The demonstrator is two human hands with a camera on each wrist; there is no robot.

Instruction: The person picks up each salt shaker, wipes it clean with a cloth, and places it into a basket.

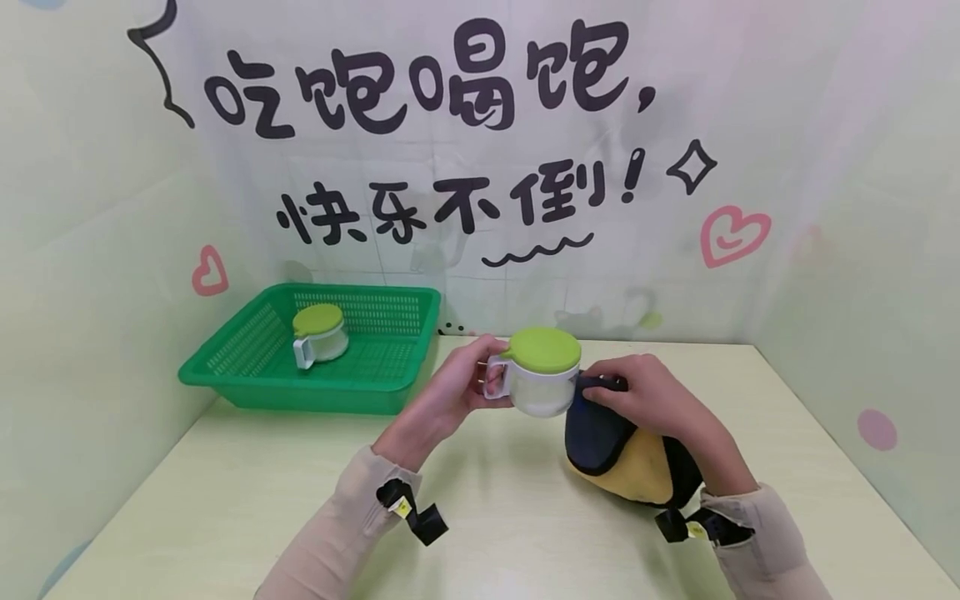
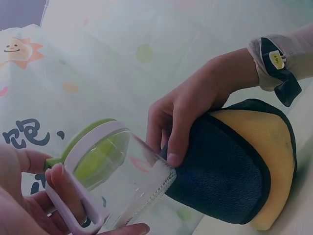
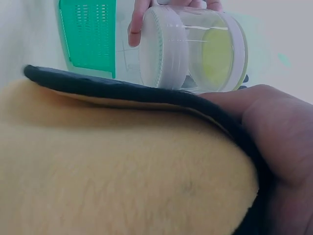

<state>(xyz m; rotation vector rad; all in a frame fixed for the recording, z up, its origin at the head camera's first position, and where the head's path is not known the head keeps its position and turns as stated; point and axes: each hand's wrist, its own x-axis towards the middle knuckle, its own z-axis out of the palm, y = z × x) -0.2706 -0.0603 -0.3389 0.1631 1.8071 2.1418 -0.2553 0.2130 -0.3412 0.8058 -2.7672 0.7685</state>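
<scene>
My left hand (image 1: 465, 379) grips the white handle of a clear glass seasoning jar (image 1: 542, 392) with a green lid (image 1: 545, 349), holding it up over the table. In the left wrist view the jar (image 2: 142, 171) tilts, its base turned toward the cloth. A dark blue and yellow cleaning cloth (image 1: 600, 425) hangs from my right hand (image 1: 648, 392), pinched between thumb and fingers. The cloth's upper edge is right at the jar's side. From the right wrist, the cloth's yellow face (image 3: 122, 166) fills the lower view, with the jar (image 3: 195, 49) beyond it.
A green plastic basket (image 1: 315, 400) stands at the back left of the table (image 1: 480, 533). Inside lies a second jar (image 1: 327, 340) with a green lid and white handle. Behind the table hangs a printed wall sheet (image 1: 465, 167); side panels flank it.
</scene>
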